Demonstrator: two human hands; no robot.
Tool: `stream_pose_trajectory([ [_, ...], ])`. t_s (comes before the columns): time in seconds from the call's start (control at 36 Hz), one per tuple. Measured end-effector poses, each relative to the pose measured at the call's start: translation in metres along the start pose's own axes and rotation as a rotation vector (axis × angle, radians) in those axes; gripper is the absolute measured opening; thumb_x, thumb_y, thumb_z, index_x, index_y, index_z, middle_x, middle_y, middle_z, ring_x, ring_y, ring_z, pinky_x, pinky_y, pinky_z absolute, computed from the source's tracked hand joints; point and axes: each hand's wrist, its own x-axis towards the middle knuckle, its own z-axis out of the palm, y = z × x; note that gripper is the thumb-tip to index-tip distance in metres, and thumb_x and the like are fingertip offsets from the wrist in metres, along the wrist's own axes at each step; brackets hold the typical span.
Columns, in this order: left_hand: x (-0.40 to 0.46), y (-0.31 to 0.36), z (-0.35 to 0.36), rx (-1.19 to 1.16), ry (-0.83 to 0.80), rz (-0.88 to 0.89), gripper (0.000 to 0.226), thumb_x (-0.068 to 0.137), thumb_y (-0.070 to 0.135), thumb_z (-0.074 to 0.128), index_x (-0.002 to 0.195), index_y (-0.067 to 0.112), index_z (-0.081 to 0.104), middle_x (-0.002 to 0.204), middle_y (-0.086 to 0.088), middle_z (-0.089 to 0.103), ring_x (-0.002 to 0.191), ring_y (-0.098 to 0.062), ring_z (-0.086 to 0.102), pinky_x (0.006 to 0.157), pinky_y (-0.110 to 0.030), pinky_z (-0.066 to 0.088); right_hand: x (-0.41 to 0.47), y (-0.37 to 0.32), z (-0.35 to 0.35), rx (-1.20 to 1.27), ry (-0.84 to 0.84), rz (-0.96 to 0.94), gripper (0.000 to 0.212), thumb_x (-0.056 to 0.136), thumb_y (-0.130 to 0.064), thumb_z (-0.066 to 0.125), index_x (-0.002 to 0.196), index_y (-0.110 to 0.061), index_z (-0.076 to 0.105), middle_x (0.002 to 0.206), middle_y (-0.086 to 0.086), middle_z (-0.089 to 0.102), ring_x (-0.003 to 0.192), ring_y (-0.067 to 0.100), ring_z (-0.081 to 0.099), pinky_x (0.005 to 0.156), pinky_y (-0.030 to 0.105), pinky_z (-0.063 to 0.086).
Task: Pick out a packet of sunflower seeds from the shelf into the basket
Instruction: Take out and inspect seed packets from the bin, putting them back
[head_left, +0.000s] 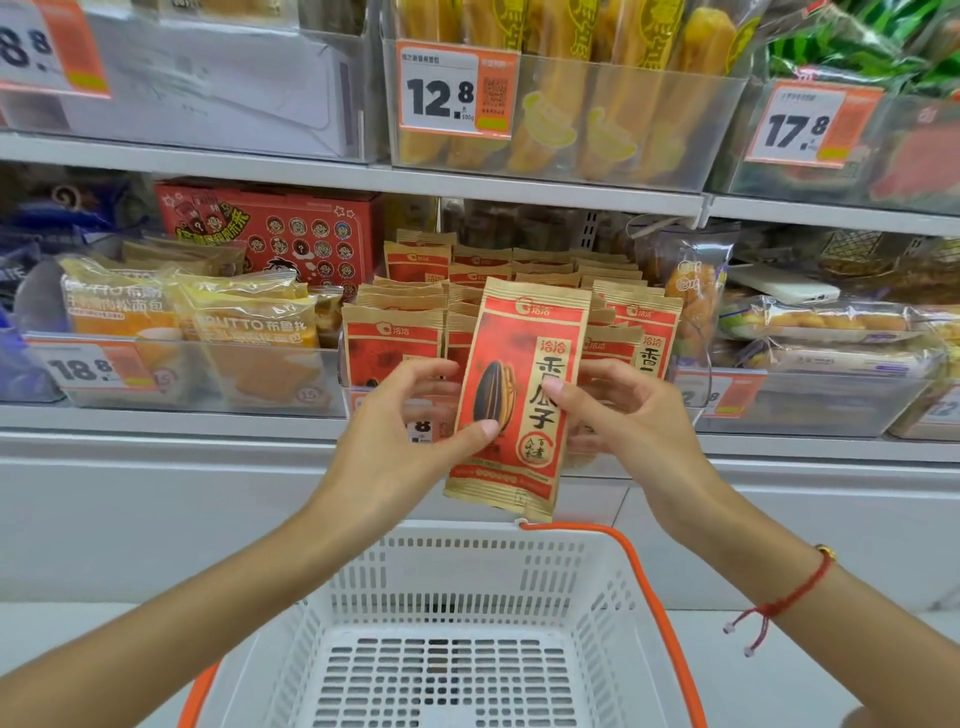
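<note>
Standing before the shelf (363, 176) above a white basket (457, 582), a person holds one seed packet (519, 395) upright over it, left hand (395, 431) and right hand (634, 415) pinching its sides.

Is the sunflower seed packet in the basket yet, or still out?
Still out. The sunflower seed packet is held upright by both hands above the white basket, whose visible floor holds nothing.

The basket (467, 597) gapes open at six o'clock, its floor bare and nothing overhanging it but the held packet (519, 400). At twelve, stacked seed packets (395, 343) fill the bin, hemmed by bread bags (244, 332) at ten and pastry packs (810, 322) at two
</note>
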Motion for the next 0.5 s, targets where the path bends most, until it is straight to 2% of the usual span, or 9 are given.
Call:
stream_pose_trajectory([
  [0.06, -0.005, 0.006, 0.003, 0.069, -0.029, 0.016, 0.077, 0.053, 0.066, 0.077, 0.122, 0.041, 0.052, 0.114, 0.026, 0.062, 0.103, 0.012, 0.057, 0.090, -0.023, 0.049, -0.002, -0.004, 0.004, -0.002, 0.052, -0.051, 0.021, 0.077, -0.025, 0.077, 0.096, -0.020, 0.069, 0.092, 0.001, 0.073, 0.081, 0.010, 0.070, 0.060, 0.021, 0.057],
  [0.11, -0.008, 0.009, 0.006, 0.153, -0.068, -0.011, 0.096, 0.043, 0.081, 0.074, 0.128, 0.047, 0.044, 0.116, 0.031, 0.057, 0.110, 0.013, 0.052, 0.094, -0.029, 0.049, -0.004, -0.008, 0.008, -0.051, 0.089, -0.106, 0.022, 0.075, -0.027, 0.079, 0.093, -0.022, 0.067, 0.089, -0.006, 0.072, 0.076, 0.006, 0.069, 0.057, 0.019, 0.055],
  [0.19, -0.008, 0.010, 0.009, 0.195, -0.094, -0.070, 0.109, 0.036, 0.086, 0.065, 0.134, 0.046, 0.040, 0.114, 0.029, 0.057, 0.109, 0.010, 0.053, 0.093, -0.033, 0.052, -0.007, -0.010, 0.015, -0.123, 0.088, -0.140, 0.027, 0.071, -0.031, 0.082, 0.088, -0.024, 0.063, 0.084, -0.011, 0.071, 0.071, 0.005, 0.069, 0.060, 0.021, 0.056],
  [0.25, -0.006, 0.010, 0.010, 0.142, -0.087, -0.094, 0.103, 0.035, 0.083, 0.067, 0.128, 0.042, 0.048, 0.109, 0.028, 0.060, 0.103, 0.011, 0.056, 0.090, -0.025, 0.051, -0.009, -0.011, 0.019, -0.170, 0.044, -0.152, 0.030, 0.068, -0.033, 0.083, 0.086, -0.026, 0.060, 0.083, -0.015, 0.071, 0.072, 0.003, 0.069, 0.066, 0.022, 0.057],
  [0.31, -0.003, 0.014, 0.009, 0.050, -0.105, -0.133, 0.082, 0.039, 0.075, 0.079, 0.111, 0.044, 0.054, 0.102, 0.029, 0.059, 0.094, 0.014, 0.056, 0.080, -0.014, 0.048, -0.010, -0.012, 0.021, -0.193, -0.020, -0.139, 0.034, 0.066, -0.037, 0.084, 0.088, -0.026, 0.060, 0.087, -0.015, 0.071, 0.078, 0.002, 0.068, 0.072, 0.022, 0.056],
  [0.36, -0.003, 0.017, 0.006, -0.040, -0.154, -0.172, 0.065, 0.046, 0.063, 0.086, 0.099, 0.046, 0.053, 0.104, 0.027, 0.058, 0.094, 0.012, 0.056, 0.075, -0.009, 0.045, -0.008, -0.011, 0.016, -0.141, -0.124, -0.063, 0.046, 0.062, -0.045, 0.083, 0.098, -0.026, 0.063, 0.097, -0.013, 0.072, 0.088, 0.004, 0.069, 0.079, 0.026, 0.057],
  [0.44, -0.001, 0.012, 0.000, -0.099, -0.234, -0.189, 0.070, 0.046, 0.060, 0.089, 0.108, 0.044, 0.059, 0.108, 0.024, 0.067, 0.099, 0.005, 0.064, 0.083, -0.015, 0.048, -0.003, -0.008, 0.006, -0.061, -0.310, 0.072, 0.066, 0.063, -0.055, 0.080, 0.122, -0.030, 0.061, 0.121, -0.011, 0.067, 0.113, 0.011, 0.063, 0.093, 0.038, 0.054],
  [0.5, -0.002, 0.010, -0.001, -0.134, -0.301, -0.176, 0.069, 0.049, 0.052, 0.086, 0.113, 0.042, 0.062, 0.108, 0.028, 0.068, 0.100, 0.007, 0.065, 0.085, -0.017, 0.046, -0.001, -0.007, 0.002, -0.019, -0.403, 0.132, 0.072, 0.064, -0.054, 0.074, 0.129, -0.028, 0.058, 0.127, -0.006, 0.065, 0.118, 0.014, 0.061, 0.097, 0.040, 0.052],
])
